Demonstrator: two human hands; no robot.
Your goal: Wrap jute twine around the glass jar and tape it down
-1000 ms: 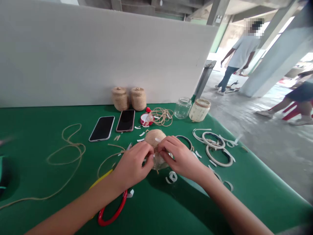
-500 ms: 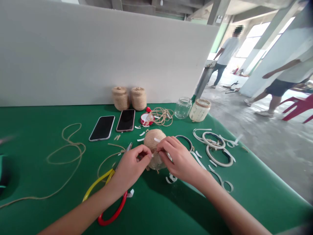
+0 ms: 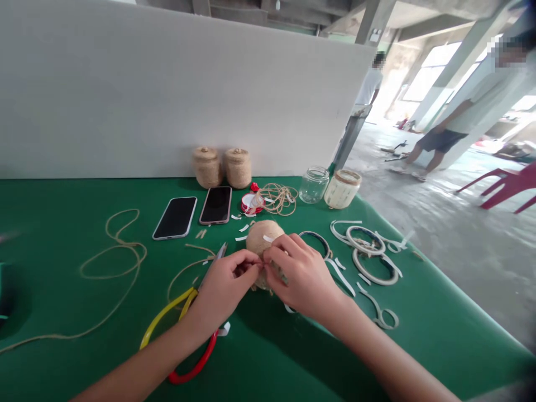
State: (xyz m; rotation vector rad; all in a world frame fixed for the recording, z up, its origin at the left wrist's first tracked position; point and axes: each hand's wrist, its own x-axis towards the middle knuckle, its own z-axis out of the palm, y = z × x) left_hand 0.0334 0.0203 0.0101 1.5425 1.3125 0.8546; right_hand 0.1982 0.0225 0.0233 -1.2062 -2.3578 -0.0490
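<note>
In front of me on the green table stands a jar wrapped in jute twine, with a small white strip stuck on it. My left hand is closed in a pinch at the jar's left front. Its fingertips meet those of my right hand, which pinches from the right. Whatever lies between the fingertips is too small and covered to name. The lower part of the jar is mostly hidden by the hands. Under my left forearm lie scissors with one yellow and one red handle.
Two twine-covered jars stand by the white board, with two phones in front. Glass jars stand at the back right. Tape rolls and white scraps lie right, loose twine left. Two people are beyond the table.
My right hand has moved slightly left and its fingertips now meet the left hand's, covering more of the jar. The people in the background have shifted left.
</note>
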